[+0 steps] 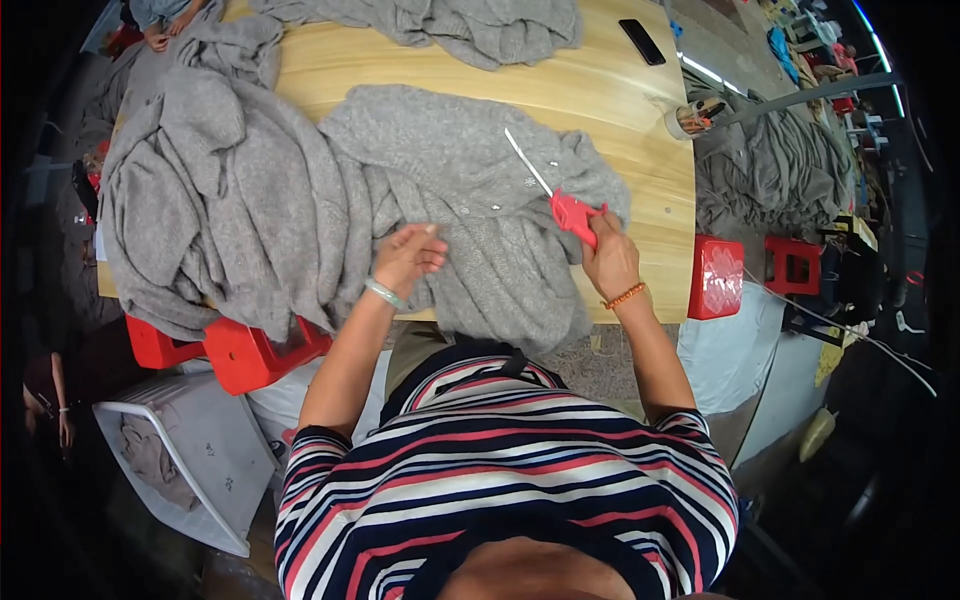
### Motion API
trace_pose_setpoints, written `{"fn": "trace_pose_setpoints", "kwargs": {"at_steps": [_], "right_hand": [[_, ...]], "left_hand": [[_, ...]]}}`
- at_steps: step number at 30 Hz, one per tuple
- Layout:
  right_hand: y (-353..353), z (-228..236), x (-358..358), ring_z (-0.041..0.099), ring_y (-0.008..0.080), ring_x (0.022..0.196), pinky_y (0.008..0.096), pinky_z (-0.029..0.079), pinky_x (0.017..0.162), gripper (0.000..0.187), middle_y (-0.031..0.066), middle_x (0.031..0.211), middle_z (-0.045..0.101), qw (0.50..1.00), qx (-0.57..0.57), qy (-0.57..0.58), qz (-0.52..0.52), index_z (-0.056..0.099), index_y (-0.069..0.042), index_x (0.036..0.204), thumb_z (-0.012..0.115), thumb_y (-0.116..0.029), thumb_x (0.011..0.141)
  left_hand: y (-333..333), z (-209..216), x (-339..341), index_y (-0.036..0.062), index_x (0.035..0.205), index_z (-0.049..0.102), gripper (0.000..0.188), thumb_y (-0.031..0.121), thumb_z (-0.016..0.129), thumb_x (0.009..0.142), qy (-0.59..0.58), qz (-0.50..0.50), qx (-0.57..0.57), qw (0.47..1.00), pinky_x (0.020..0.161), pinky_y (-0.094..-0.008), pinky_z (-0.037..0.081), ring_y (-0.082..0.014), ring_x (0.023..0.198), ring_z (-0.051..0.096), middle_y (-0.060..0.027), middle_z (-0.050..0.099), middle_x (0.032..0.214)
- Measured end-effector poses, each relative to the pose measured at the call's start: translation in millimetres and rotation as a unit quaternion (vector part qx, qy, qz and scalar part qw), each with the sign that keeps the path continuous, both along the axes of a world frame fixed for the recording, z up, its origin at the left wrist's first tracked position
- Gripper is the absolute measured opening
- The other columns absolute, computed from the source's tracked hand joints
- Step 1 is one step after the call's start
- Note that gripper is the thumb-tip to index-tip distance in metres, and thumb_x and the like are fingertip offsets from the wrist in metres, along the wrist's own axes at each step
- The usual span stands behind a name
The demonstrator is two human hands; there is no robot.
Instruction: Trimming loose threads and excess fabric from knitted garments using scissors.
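A grey knit garment (480, 250) lies spread and rumpled on the table in front of me. Small shiny, flower-like bits dot its upper right part. My left hand (408, 260), loosely curled with its fingers apart, is over the garment's left side and holds nothing that I can see. My right hand (612, 260) grips red-handled scissors (572, 212) at the garment's right edge. Their long, thin silver blade points away to the upper left, over the knit. My fingers partly cover the red handle.
More grey knits (230, 190) are heaped at the left and at the far edge (480, 30). On the wooden table (655, 140) are a phone (642, 42) and a tool cup (692, 120). Red stools (255, 352) and a white bin (190, 460) stand below. Another person's hand (157, 40) shows far left.
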State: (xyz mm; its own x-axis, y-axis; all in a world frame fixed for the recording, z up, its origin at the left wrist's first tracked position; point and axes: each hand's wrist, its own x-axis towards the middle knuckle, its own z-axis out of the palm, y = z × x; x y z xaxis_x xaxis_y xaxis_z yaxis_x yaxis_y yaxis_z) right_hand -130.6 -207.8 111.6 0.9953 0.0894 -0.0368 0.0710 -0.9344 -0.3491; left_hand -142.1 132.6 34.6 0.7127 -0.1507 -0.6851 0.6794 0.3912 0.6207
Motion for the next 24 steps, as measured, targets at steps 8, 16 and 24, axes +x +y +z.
{"fn": "trace_pose_setpoints", "kwargs": {"at_steps": [8,16,24], "right_hand": [[-34.4,-6.3,75.6,0.065,0.0412,0.094,0.0469,0.052,0.082,0.04,0.0203,0.111,0.065,0.997,0.049,0.002,-0.061,0.062,-0.006,0.118,0.072,-0.023,0.083],[-62.7,-28.6,46.8,0.065,0.0438,0.088,0.0438,0.053,0.079,0.045,0.0239,0.105,0.067,0.973,0.161,0.152,0.06,0.06,0.001,0.118,0.072,-0.026,0.084],[-38.6,29.5,-27.7,0.06,0.0405,0.105,0.0492,0.054,0.075,0.027,0.0189,0.121,0.054,0.997,-0.065,0.043,0.026,0.056,-0.004,0.11,0.063,-0.003,0.084]], "left_hand": [[-67.9,-23.3,38.8,0.0077,0.104,0.057,0.029,0.02,0.077,0.087,0.071,0.102,-0.094,0.988,0.073,-0.038,0.06,-0.026,0.09,0.068,-0.0113,0.067,0.095],[-5.3,-14.6,59.4,0.0078,0.103,0.053,0.021,0.008,0.07,0.091,-0.049,0.241,-0.142,0.959,0.078,-0.045,0.063,-0.019,0.081,0.066,-0.0054,0.064,0.09],[24.2,12.7,57.5,-0.0002,0.108,0.058,0.013,0.005,0.06,0.096,-0.123,0.338,-0.127,0.924,0.093,-0.0461,0.059,-0.0185,0.099,0.064,-0.0062,0.063,0.106]]}}
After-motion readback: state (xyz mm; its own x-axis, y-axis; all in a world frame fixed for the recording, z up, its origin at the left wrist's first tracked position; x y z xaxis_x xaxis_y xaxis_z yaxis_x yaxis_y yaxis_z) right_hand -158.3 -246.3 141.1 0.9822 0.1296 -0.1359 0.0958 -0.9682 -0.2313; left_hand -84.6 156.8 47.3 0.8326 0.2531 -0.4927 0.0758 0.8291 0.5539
